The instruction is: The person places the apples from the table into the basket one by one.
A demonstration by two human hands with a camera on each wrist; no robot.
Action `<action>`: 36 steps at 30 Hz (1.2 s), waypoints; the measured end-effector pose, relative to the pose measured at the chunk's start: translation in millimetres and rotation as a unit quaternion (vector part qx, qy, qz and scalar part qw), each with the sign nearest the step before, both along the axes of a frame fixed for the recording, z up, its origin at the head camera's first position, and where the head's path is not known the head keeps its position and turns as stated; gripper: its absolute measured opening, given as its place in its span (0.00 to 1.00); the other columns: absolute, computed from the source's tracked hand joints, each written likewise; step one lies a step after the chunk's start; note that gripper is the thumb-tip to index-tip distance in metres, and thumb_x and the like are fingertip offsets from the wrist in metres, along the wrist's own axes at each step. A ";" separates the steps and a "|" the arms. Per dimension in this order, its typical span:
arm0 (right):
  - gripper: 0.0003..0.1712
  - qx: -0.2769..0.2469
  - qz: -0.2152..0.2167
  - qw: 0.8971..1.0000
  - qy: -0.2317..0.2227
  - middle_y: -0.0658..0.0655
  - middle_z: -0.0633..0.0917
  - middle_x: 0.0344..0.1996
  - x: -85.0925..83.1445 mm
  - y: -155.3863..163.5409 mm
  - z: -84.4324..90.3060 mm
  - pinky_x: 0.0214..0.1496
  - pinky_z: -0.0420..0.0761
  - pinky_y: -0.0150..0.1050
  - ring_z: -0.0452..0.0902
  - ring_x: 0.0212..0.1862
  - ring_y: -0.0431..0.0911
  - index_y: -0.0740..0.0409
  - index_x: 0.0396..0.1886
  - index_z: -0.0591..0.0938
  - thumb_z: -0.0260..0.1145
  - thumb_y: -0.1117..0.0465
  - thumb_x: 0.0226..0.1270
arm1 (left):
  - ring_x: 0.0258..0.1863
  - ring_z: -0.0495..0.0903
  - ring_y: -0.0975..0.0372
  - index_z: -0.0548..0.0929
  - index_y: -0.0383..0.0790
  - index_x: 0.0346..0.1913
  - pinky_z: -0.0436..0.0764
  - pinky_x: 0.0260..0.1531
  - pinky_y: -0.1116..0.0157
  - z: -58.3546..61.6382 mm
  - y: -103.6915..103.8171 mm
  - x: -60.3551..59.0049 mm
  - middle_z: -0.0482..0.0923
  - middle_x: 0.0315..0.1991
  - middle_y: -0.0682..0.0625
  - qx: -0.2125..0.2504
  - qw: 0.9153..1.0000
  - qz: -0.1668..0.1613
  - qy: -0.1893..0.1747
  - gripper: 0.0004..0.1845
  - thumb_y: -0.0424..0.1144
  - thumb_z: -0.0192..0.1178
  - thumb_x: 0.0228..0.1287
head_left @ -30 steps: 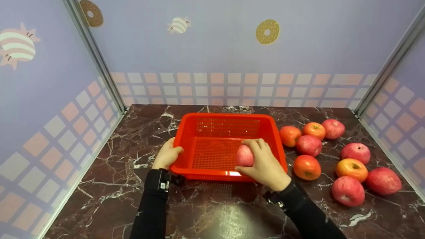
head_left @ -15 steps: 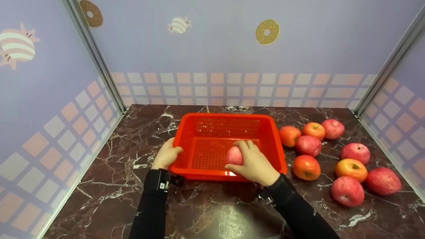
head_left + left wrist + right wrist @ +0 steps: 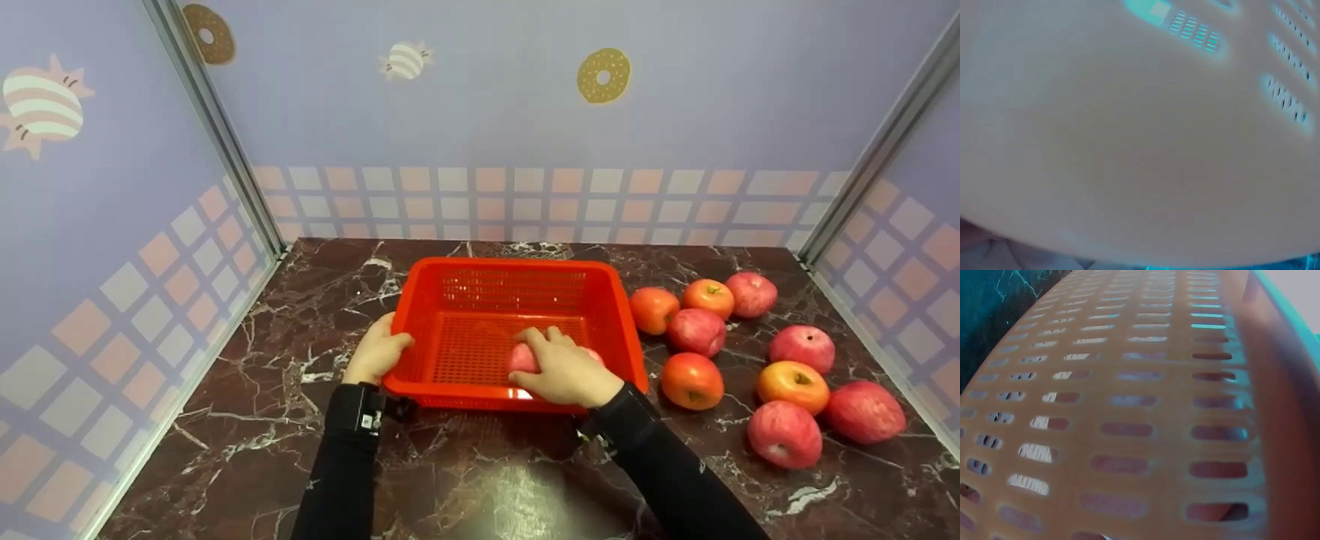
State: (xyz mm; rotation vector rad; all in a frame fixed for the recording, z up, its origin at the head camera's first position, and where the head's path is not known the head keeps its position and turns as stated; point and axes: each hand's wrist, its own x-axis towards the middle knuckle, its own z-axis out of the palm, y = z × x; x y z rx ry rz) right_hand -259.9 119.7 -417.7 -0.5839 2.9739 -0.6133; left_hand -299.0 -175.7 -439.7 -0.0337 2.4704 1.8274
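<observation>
A red slotted plastic basket (image 3: 517,391) stands on the marble-patterned table. My left hand (image 3: 377,351) grips its left side, the thumb over the rim. Down inside the basket, my right hand (image 3: 566,369) holds a pink-red apple (image 3: 521,358), thumb at the near side and fingers over its far side. The hand hides much of the apple. More pink-red skin shows just right of the hand, inside the basket. The basket's wall (image 3: 1140,146) fills the left wrist view. In the right wrist view, the slotted wall (image 3: 1171,410) blocks the hand.
To the right of the basket lie several apples, among them an orange-red apple (image 3: 691,381) and a pink apple (image 3: 784,433). One orange-red apple (image 3: 655,310) sits close to the basket's right rim. Patterned panels (image 3: 510,112) enclose the table at the back and sides.
My right hand has moved left and lower into the basket with the apple. Pink-red skin now shows to the right of that hand. My left hand keeps its place on the basket.
</observation>
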 end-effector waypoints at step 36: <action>0.25 -0.012 0.053 0.998 -0.026 0.57 0.82 0.62 -0.5 -0.9 -3.0 0.66 0.76 0.57 0.78 0.65 0.57 0.44 0.66 0.81 0.57 0.56 0.71 | 0.52 0.81 0.46 0.68 0.28 0.68 0.82 0.46 0.58 -3.8 -1.3 -1.9 0.76 0.59 0.30 0.004 1.000 0.007 -0.010 0.29 0.26 0.50 0.62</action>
